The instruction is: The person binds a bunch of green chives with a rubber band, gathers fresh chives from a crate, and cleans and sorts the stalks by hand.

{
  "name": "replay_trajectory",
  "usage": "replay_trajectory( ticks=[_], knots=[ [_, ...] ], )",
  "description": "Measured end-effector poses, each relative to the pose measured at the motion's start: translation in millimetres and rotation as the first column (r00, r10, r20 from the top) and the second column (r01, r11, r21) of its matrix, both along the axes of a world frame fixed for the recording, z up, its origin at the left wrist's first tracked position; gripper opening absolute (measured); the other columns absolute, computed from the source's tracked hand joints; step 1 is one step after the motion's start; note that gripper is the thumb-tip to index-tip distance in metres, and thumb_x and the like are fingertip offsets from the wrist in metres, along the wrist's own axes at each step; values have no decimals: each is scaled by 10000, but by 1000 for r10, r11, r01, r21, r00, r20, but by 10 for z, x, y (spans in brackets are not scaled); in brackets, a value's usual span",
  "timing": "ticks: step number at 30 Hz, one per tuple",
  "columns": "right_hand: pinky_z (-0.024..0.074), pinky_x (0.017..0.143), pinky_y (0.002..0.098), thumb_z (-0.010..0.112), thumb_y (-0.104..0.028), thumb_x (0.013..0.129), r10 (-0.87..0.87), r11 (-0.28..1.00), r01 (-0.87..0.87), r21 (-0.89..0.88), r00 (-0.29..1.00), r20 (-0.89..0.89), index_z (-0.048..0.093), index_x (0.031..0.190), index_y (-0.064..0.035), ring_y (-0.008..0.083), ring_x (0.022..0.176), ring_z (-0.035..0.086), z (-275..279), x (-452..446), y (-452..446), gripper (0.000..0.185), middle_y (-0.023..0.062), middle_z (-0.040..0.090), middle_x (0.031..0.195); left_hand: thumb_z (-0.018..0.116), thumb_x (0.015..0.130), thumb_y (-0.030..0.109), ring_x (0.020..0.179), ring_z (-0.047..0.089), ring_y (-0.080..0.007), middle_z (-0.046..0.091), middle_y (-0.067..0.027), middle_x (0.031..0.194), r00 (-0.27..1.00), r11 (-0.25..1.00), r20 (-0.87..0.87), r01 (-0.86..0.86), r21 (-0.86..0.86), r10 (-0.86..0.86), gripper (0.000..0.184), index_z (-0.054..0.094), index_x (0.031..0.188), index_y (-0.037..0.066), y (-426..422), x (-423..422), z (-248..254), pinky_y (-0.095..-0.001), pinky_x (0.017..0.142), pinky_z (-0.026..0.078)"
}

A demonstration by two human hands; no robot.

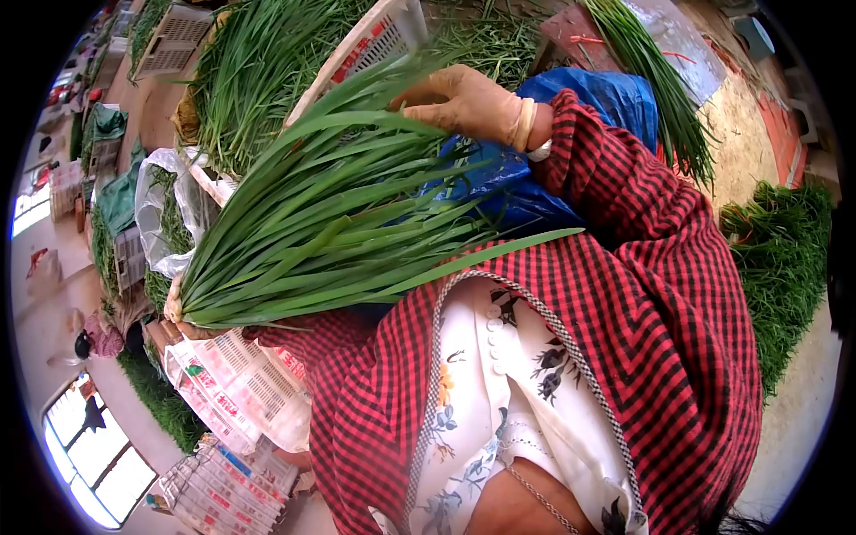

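Observation:
My left hand (173,306), mostly hidden, is closed around the pale base of a large bunch of garlic chives (330,214). Its long flat leaves fan out to the upper right across my front. My gloved right hand (473,105) is at the upper leaf tips, thumb and fingers curled about some leaves, slightly blurred. A light band circles that wrist. Beneath the right forearm is blue plastic sheeting (606,94).
A plastic crate (383,49) stands ahead, beside a heap of loose chives (250,80). More chives (646,80) lie at upper right, with a green pile (780,267) at right. A clear plastic bag (165,214) and stacked white crates (232,477) are at left.

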State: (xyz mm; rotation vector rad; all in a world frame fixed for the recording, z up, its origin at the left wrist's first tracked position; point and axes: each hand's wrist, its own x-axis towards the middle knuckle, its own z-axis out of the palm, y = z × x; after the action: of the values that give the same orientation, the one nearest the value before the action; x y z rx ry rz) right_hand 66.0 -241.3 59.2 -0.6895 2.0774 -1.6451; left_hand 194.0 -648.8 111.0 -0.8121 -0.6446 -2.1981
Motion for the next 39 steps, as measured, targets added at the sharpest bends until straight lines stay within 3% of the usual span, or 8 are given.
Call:
replay_trajectory(
  ticks=[8, 9, 12, 15, 18, 28, 36, 39],
  knots=[
    [482, 791, 276, 672, -295, 847, -20, 997, 16, -78, 999, -50, 655, 1062, -25, 160, 843, 614, 106, 34, -62, 347, 79, 676, 907, 558, 850, 137, 879, 558, -105, 608, -17, 903, 992, 990, 44, -125, 63, 122, 126, 579, 951, 65, 238, -102, 64, -277, 819, 429],
    [483, 780, 273, 664, -279, 856, -62, 997, 59, -56, 996, -60, 653, 1042, -20, 159, 821, 610, 133, 39, -27, 319, 69, 670, 879, 446, 913, 192, 883, 542, -115, 569, -36, 915, 821, 818, -59, -571, -67, 568, 208, 544, 1015, 39, 228, -226, -37, -272, 832, 440],
    [488, 776, 287, 666, -233, 847, -126, 891, 207, -403, 968, 219, 644, 1015, -7, 168, 786, 606, -77, -71, 66, 283, 66, 649, 886, 350, 975, 274, 862, 525, -119, 531, -43, 941, 188, 153, -306, -979, -134, 933, 323, 507, 1070, 9, -4, -380, -167, -261, 843, 458],
    [484, 811, 297, 671, -310, 836, -49, 975, 38, -220, 998, -45, 647, 1051, -13, 180, 837, 619, -48, -42, 111, 367, 84, 666, 925, 387, 961, 260, 863, 535, -120, 528, -39, 953, 473, 557, -403, -822, 119, 784, 284, 510, 1046, 18, -207, -374, -277, -269, 836, 466],
    [468, 858, 317, 657, -361, 835, 44, 981, -68, -183, 990, -133, 652, 1085, -37, 196, 928, 621, 103, 76, -26, 409, 105, 675, 973, 596, 814, 117, 867, 565, -66, 614, 6, 921, 969, 980, -171, -161, 117, 179, 143, 574, 949, 75, -481, -91, -291, -257, 832, 432],
    [464, 830, 311, 673, -285, 847, 92, 968, -100, -229, 995, -46, 639, 1066, -34, 146, 873, 586, 241, 74, -256, 335, 39, 672, 940, 597, 790, 116, 861, 545, -88, 568, 13, 863, 988, 1000, 152, 29, -7, -28, 143, 549, 922, 88, -244, -19, -34, -285, 879, 385],
    [462, 776, 317, 667, -264, 823, 76, 961, -95, -261, 994, -80, 652, 991, -77, 187, 823, 597, 102, 53, -331, 252, 70, 657, 849, 579, 821, 172, 960, 489, -131, 564, 12, 874, 999, 999, 7, 41, 32, -41, 134, 547, 928, 97, -144, -124, -92, -356, 919, 367],
    [483, 763, 387, 619, -319, 807, 71, 986, -14, 164, 934, -349, 652, 963, -118, 336, 858, 608, 279, 91, -209, 257, 122, 651, 870, 563, 823, 174, 998, 484, -170, 562, 0, 897, 966, 990, 223, 137, -17, -130, 144, 551, 947, 102, -175, 21, -36, -374, 943, 369]
  ],
)
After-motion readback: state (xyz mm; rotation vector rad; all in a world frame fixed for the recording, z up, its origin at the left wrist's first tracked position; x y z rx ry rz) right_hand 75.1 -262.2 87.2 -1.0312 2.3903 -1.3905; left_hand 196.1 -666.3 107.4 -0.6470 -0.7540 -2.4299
